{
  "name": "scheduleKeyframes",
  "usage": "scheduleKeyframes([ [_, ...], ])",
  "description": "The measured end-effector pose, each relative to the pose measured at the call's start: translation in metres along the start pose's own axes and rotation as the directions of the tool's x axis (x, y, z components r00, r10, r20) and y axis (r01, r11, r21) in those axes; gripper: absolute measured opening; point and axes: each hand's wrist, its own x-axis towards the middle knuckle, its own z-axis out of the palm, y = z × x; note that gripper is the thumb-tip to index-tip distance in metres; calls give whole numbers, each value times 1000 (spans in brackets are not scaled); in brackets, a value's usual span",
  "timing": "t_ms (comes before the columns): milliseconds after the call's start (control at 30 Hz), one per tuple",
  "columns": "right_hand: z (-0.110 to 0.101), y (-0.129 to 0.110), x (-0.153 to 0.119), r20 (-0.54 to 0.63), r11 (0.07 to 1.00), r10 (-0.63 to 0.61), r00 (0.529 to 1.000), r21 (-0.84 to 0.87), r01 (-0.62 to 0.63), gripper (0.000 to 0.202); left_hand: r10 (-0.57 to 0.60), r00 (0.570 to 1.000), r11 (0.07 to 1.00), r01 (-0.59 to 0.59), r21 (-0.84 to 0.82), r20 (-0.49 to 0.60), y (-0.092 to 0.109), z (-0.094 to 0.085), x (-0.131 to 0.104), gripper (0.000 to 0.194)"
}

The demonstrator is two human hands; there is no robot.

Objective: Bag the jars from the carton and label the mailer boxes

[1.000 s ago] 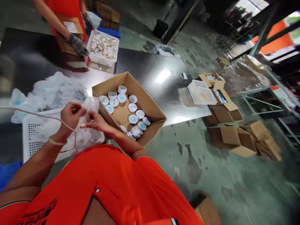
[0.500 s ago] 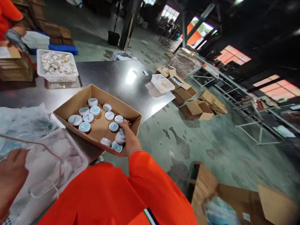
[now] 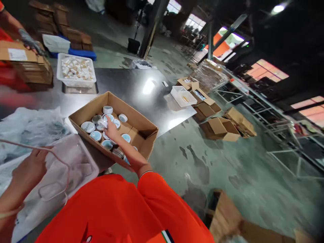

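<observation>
A cardboard box (image 3: 141,122) stands open on the metal table's near edge, tilted in view. Several round containers (image 3: 88,127) with white and pale blue lids lie in its left and near parts. My right hand (image 3: 111,131) reaches into the box, its fingers closed around a pale round container (image 3: 102,122), blurred and partly hidden by the fingers. Some containers lie under my forearm. At the left, my left hand (image 3: 31,168) hovers by clear plastic bags (image 3: 63,152) in a white crate, fingers curled; what they hold is hidden. A pinkish cord (image 3: 54,155) crosses near it.
A white basket of small white and tan pieces (image 3: 77,69) stands across the metal table (image 3: 121,81). Another white basket (image 3: 182,96) is at the table's right corner. Open cartons (image 3: 217,129) sit on the floor. At the far left a person's gloved hand (image 3: 27,38) is over stacked cardboard.
My right hand has moved from the box's right side to its left, and some containers have shifted left. My left hand has moved slightly right. The view has turned a little left.
</observation>
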Motion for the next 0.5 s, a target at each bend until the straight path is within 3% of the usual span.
scheduleKeyframes([
  [67,10,-31,-11,48,948,-244,969,224,228,50,-101,989,987,86,-134,-109,22,-3,-4,37],
  [100,18,-45,-20,94,894,-335,937,347,285,47,-132,980,972,98,-212,-151,31,-3,-6,30],
  [167,33,-65,-40,257,811,-440,860,525,258,48,-131,977,930,64,-363,-165,46,-5,-9,26],
  [233,45,-75,-57,427,823,-459,779,535,191,47,-95,981,891,7,-453,-172,53,-6,-11,33],
  [267,49,-77,-62,486,865,-435,758,460,201,43,-99,978,880,1,-475,-181,55,-6,-12,38],
  [333,53,-80,-66,515,945,-326,793,142,296,29,-111,977,870,8,-493,-181,56,-5,-16,51],
  [433,56,-88,-65,457,854,-202,866,-351,384,31,-130,981,869,45,-493,-140,56,-3,-16,61],
  [500,56,-95,-63,479,816,-198,855,-402,414,52,-138,983,871,63,-488,-120,55,-9,-8,62],
])
